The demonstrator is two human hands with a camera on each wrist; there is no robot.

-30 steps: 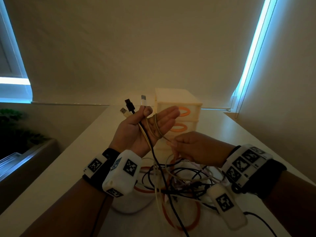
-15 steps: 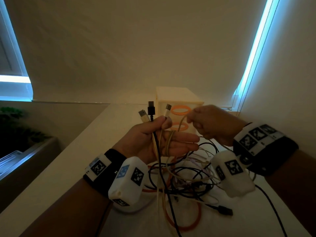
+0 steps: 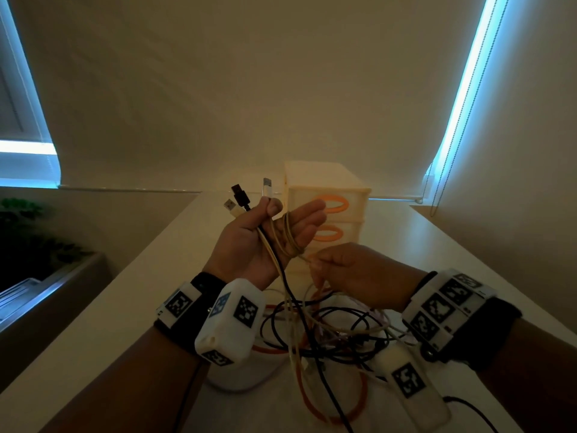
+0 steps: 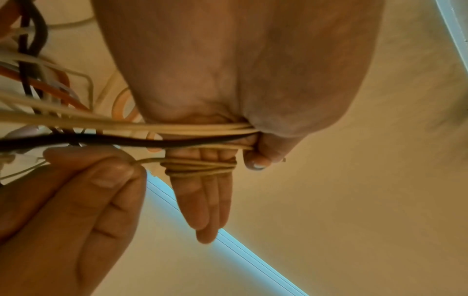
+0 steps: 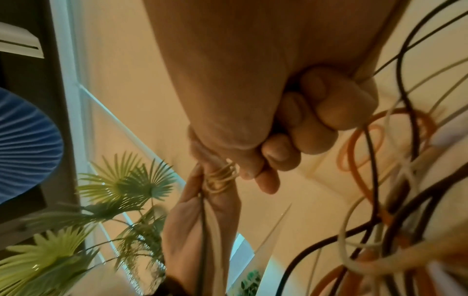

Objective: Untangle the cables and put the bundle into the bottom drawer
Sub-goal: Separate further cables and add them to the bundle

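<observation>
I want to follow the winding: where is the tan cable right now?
In the head view the tan cable is looped around the straight fingers of the left hand, raised in front of the drawer unit; the right hand pinches its free run just below.

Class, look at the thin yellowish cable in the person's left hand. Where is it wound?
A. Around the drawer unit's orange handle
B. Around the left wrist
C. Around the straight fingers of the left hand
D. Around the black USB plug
C: the thin yellowish cable sits in several turns round the straight fingers of the left hand, while the right hand pinches its free run.
</observation>
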